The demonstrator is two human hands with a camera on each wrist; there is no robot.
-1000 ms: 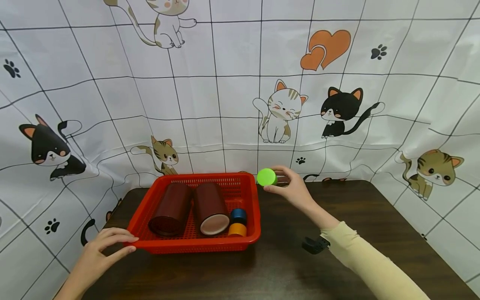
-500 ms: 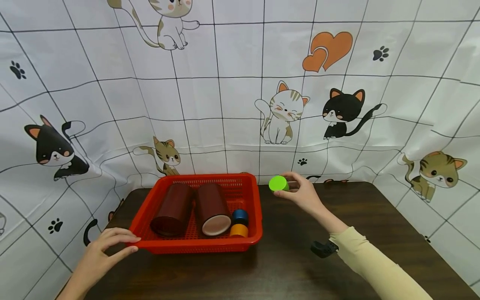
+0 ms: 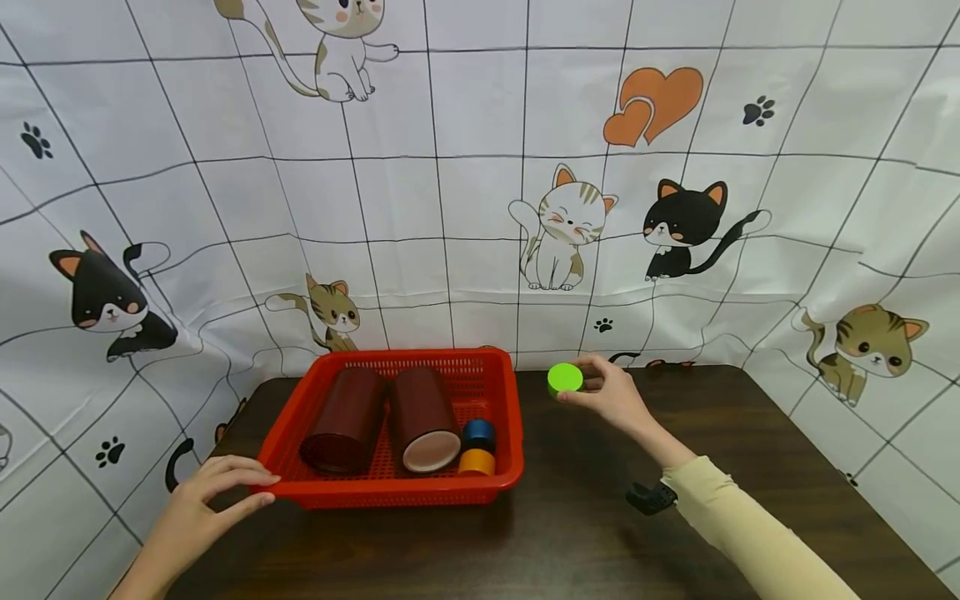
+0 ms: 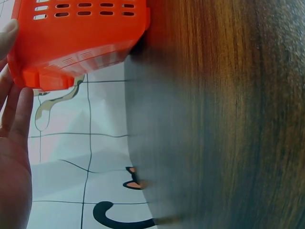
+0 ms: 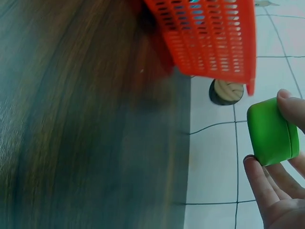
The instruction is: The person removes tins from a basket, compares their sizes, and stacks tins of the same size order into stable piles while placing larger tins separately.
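Note:
In the head view my right hand [image 3: 611, 396] pinches a small round green container [image 3: 565, 379] between thumb and fingers, to the right of the red basket [image 3: 397, 493]. The right wrist view shows a thin seam round the green container [image 5: 270, 132], held out over the table's far side. My left hand [image 3: 202, 504] holds the basket's near left corner, with thumb and fingertips at the rim [image 4: 15, 57]. Two dark brown cylinders [image 3: 348, 417] lie side by side in the basket, the right one showing a pale round end [image 3: 431, 451].
Also in the basket, at its right side, are a small blue round piece [image 3: 478, 432] and a yellow-orange one [image 3: 476, 461]. The dark wooden table [image 3: 570, 533] extends right and in front. Behind it hangs a white cat-print sheet [image 3: 472, 200].
My right hand has moved right, away from the basket's far right corner, and slightly down, carrying the green container. The left hand stays at the basket corner, and the basket's contents look unchanged.

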